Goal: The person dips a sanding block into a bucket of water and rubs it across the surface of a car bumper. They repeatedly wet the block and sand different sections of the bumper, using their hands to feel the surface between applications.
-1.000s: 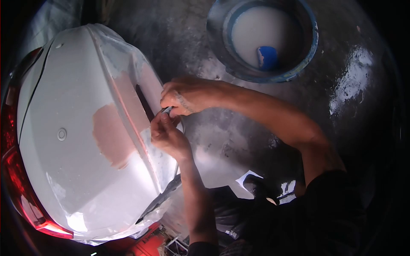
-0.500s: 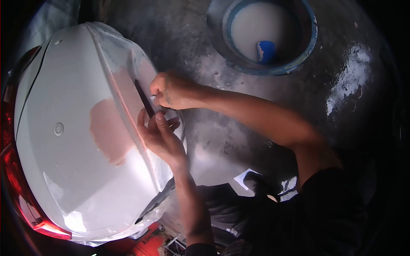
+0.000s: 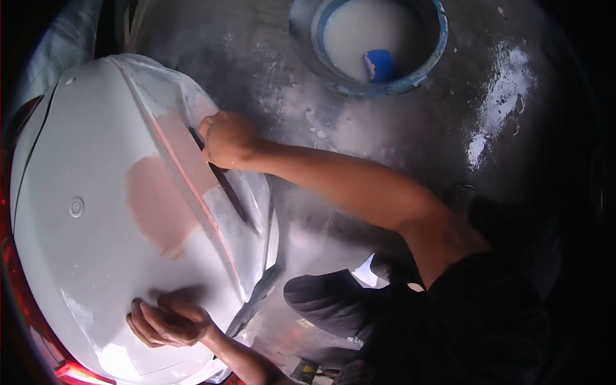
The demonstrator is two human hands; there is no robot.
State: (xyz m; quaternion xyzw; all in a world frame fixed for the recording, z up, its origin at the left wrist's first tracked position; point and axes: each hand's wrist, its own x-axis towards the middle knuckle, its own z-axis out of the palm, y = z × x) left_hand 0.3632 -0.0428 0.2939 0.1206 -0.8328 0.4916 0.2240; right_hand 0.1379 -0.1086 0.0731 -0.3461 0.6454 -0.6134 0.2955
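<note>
The white car bumper (image 3: 96,256) fills the left side, with a round sensor button (image 3: 77,206) on its face. A dull pink filler patch (image 3: 159,205) marks the middle, and more pink runs along the raised edge. My right hand (image 3: 226,140) is closed in a fist at the dark slot (image 3: 230,196) in the bumper's side recess, covering part of it. Its fingertips are hidden, so I cannot tell what is in them. Lower down, my left hand (image 3: 168,321) is close over the bumper, fingers loosely curved and a little apart, with nothing visible in them.
A dark basin (image 3: 443,45) of cloudy water stands on the wet grey floor (image 3: 321,128), with a blue piece (image 3: 380,65) in it. A red tail light (image 3: 25,308) borders the bumper at left. My dark-clothed knee (image 3: 321,292) is close to the bumper's lower corner.
My left hand has left the slot area and moved down and left over the bumper face. My right hand has come onto the slot, closed. The whole view has shifted slightly.
</note>
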